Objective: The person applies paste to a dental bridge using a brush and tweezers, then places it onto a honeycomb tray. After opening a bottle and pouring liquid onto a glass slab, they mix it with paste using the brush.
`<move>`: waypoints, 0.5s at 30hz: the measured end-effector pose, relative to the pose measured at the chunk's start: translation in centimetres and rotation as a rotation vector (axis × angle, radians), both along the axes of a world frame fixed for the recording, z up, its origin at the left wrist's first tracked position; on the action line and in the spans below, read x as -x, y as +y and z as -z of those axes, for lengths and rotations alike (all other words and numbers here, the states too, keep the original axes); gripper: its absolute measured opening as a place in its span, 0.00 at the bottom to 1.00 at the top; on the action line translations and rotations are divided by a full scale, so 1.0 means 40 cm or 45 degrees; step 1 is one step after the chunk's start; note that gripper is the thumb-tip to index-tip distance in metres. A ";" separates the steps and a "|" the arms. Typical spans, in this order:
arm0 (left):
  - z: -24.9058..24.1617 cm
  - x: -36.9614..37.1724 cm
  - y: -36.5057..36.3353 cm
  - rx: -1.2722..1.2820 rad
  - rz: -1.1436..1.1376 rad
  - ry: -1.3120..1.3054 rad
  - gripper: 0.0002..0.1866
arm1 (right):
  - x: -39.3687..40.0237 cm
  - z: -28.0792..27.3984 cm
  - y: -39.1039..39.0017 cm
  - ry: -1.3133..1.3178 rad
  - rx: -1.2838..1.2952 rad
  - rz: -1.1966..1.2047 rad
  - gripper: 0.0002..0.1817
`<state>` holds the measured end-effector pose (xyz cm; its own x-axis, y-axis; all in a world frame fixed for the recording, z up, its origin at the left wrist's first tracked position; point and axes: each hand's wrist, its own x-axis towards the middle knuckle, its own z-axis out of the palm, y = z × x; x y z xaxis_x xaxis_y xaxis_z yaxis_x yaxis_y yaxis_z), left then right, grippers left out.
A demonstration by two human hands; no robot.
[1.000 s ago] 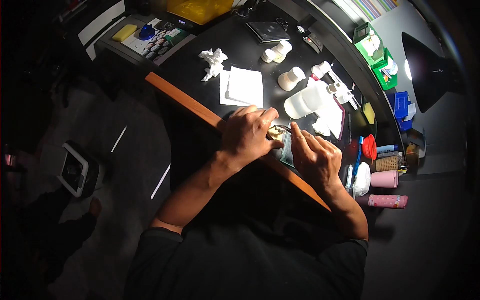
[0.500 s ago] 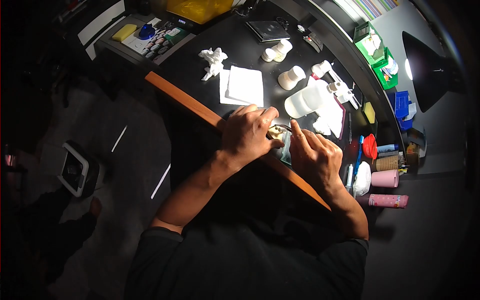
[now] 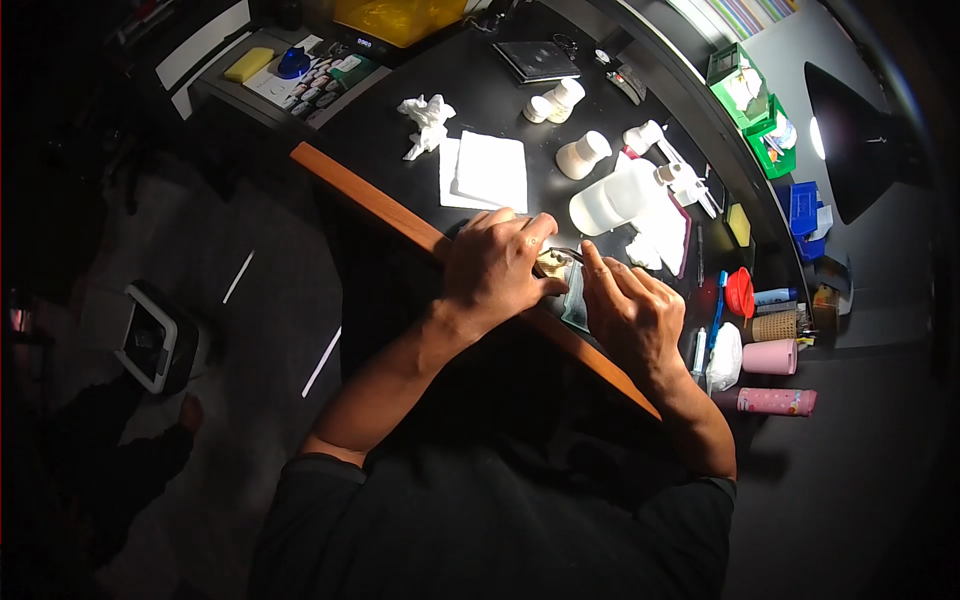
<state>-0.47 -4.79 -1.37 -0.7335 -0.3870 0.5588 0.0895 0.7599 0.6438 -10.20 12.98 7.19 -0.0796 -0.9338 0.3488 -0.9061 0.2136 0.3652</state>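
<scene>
My left hand [image 3: 497, 265] is closed around a small cream-coloured piece [image 3: 551, 265], just over the wooden table edge. Its fingers cover much of the piece, so its exact kind cannot be made out. My right hand [image 3: 633, 305] grips a thin dark metal tool [image 3: 569, 253] with the index finger stretched along it. The tool's tip reaches to the cream-coloured piece. Under and between the hands lies a greenish glass plate [image 3: 575, 305]. White folded paper towels [image 3: 492, 170] lie beyond my left hand. A translucent white bottle [image 3: 610, 198] lies beyond my right hand.
A wooden strip [image 3: 370, 205] edges the black table. White jars [image 3: 583, 155], crumpled tissue [image 3: 426, 124] and a dark red-edged pad [image 3: 686, 245] are farther back. At right are a red cup [image 3: 739, 293], a pink cup [image 3: 770, 357] and a black lamp [image 3: 845, 140].
Both hands stay nearly in place. My right hand and the tool have shifted very slightly against the cream-coloured piece.
</scene>
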 end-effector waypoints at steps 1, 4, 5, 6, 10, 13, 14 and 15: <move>0.001 0.000 0.000 0.000 0.001 -0.004 0.32 | 0.001 0.001 0.000 0.004 0.005 -0.001 0.22; 0.000 0.001 0.000 0.000 -0.003 -0.003 0.32 | 0.005 0.008 0.001 0.028 0.028 -0.009 0.22; 0.000 0.001 0.001 0.000 -0.004 -0.001 0.32 | 0.004 0.008 0.001 0.015 0.034 -0.008 0.22; 0.001 0.001 0.001 0.001 -0.005 -0.005 0.32 | 0.002 0.009 0.001 0.002 0.040 -0.005 0.23; 0.002 0.001 0.001 -0.004 -0.003 -0.011 0.32 | 0.000 0.013 0.003 -0.004 0.039 0.012 0.23; 0.001 0.001 0.000 -0.013 -0.001 -0.021 0.31 | 0.000 0.011 0.002 0.005 0.054 -0.006 0.23; 0.001 0.001 0.001 -0.015 0.000 -0.026 0.31 | 0.000 0.010 0.001 0.003 0.059 -0.008 0.23; 0.000 0.000 0.001 -0.010 0.005 -0.026 0.30 | -0.001 0.010 0.000 0.001 0.063 -0.010 0.23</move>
